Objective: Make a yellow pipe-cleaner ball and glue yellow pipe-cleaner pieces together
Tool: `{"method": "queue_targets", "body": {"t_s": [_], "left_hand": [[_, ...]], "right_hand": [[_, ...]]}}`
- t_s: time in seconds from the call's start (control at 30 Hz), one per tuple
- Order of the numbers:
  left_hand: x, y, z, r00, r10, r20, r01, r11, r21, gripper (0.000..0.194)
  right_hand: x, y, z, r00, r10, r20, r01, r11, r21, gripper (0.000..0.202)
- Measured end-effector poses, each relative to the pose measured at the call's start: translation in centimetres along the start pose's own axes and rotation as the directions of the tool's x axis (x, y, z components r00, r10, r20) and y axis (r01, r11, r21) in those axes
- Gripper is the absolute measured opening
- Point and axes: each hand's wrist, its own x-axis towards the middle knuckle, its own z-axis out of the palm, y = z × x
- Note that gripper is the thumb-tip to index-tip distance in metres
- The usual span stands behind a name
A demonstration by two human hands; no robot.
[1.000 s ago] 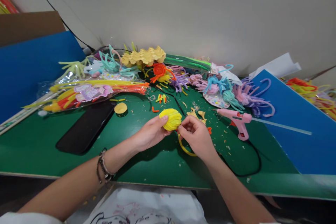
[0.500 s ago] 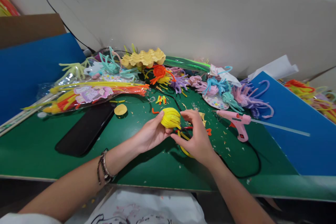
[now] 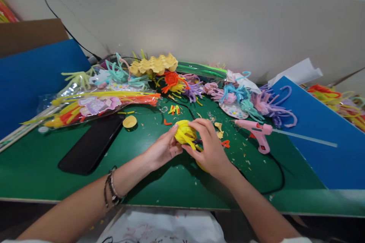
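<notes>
A rounded bundle of yellow pipe cleaners [image 3: 185, 133] is held between both hands above the green table. My left hand [image 3: 164, 148] grips its left side, thumb on top and fingers underneath. From the right, my right hand [image 3: 207, 146] closes on the bundle, fingertips at its upper right and thumb at its lower edge. Some strands hang loose at the front of the bundle. Beneath my right hand, more yellow pipe cleaner shows on the table, partly hidden. Short orange and yellow pipe cleaner pieces [image 3: 174, 110] lie just beyond the bundle.
To the right lies a pink glue gun [image 3: 258, 133] with a glue stick and black cord. A black phone-like slab [image 3: 91, 142] and a round yellow disc [image 3: 130, 122] are at left. Bagged pipe cleaners [image 3: 105, 104], an egg carton [image 3: 154, 63] and pastel pipe cleaner figures [image 3: 232, 95] line the back.
My right hand has moved in from beside the bundle and now grasps it. The bundle has been turned, so loose strands now face me.
</notes>
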Motion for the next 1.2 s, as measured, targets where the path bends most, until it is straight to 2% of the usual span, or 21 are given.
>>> {"method": "queue_targets", "body": {"t_s": [0.27, 0.4, 0.53, 0.6, 0.63, 0.73, 0.77, 0.83, 0.93, 1.0, 1.07, 1.13, 1.2], "left_hand": [[0.0, -0.4, -0.1, 0.994, -0.029, 0.107, 0.027, 0.999, 0.023, 0.035], [0.1, -0.8, -0.2, 0.999, -0.007, 0.033, 0.002, 0.992, 0.123, 0.045], [0.0, -0.3, -0.1, 0.992, 0.096, -0.075, -0.059, 0.918, 0.392, 0.051], [0.0, 0.1, 0.0, 0.959, 0.257, -0.119, -0.153, 0.823, 0.547, 0.046], [0.0, 0.3, 0.0, 0.925, 0.365, -0.103, -0.225, 0.747, 0.626, 0.042], [0.0, 0.7, -0.1, 0.782, 0.612, 0.114, -0.438, 0.41, 0.8, 0.017], [-0.1, 0.8, -0.2, 0.732, 0.651, 0.202, -0.487, 0.291, 0.824, 0.01], [-0.3, 0.8, -0.4, 0.642, 0.675, 0.364, -0.55, 0.076, 0.831, 0.011], [-0.6, 0.5, -0.9, 0.56, 0.601, 0.57, -0.615, -0.16, 0.772, 0.02], [-0.6, 0.1, -1.3, 0.542, 0.529, 0.653, -0.626, -0.263, 0.734, 0.038], [-0.4, -0.4, -1.5, 0.56, 0.495, 0.664, -0.6, -0.312, 0.737, 0.053], [-0.3, -0.8, -1.5, 0.599, 0.475, 0.645, -0.58, -0.298, 0.758, 0.058], [-0.2, -1.0, -1.4, 0.653, 0.445, 0.613, -0.573, -0.24, 0.784, 0.061]], "right_hand": [[0.0, -0.3, -0.1, 0.994, -0.112, 0.003, 0.111, 0.981, -0.16, 0.046], [-0.1, -0.3, 0.0, 0.991, -0.133, 0.012, 0.133, 0.975, -0.177, 0.042], [-0.5, -0.3, 0.5, 0.997, -0.078, -0.017, 0.075, 0.992, -0.103, 0.041], [-0.7, -0.2, 0.8, 0.999, -0.045, -0.027, 0.043, 0.997, -0.071, 0.043], [-0.7, -0.2, 0.9, 0.999, -0.034, -0.028, 0.032, 0.998, -0.059, 0.043], [-0.8, -0.3, 1.2, 0.999, -0.01, -0.03, 0.009, 0.999, -0.033, 0.043], [-0.8, -0.3, 1.3, 0.999, -0.003, -0.032, 0.002, 1.0, -0.024, 0.042], [-0.8, -0.3, 1.2, 0.999, 0.014, -0.047, -0.014, 1.0, -0.005, 0.041], [-0.6, -0.4, 1.0, 0.993, 0.08, -0.09, -0.077, 0.996, 0.037, 0.039], [-0.4, -0.5, 0.9, 0.981, 0.154, -0.115, -0.148, 0.987, 0.059, 0.036], [-0.3, -0.6, 0.9, 0.969, 0.218, -0.118, -0.211, 0.975, 0.071, 0.034], [-0.2, -0.7, 1.0, 0.96, 0.259, -0.109, -0.252, 0.965, 0.076, 0.034], [-0.3, -0.8, 1.3, 0.956, 0.274, -0.102, -0.268, 0.961, 0.07, 0.037]]}}
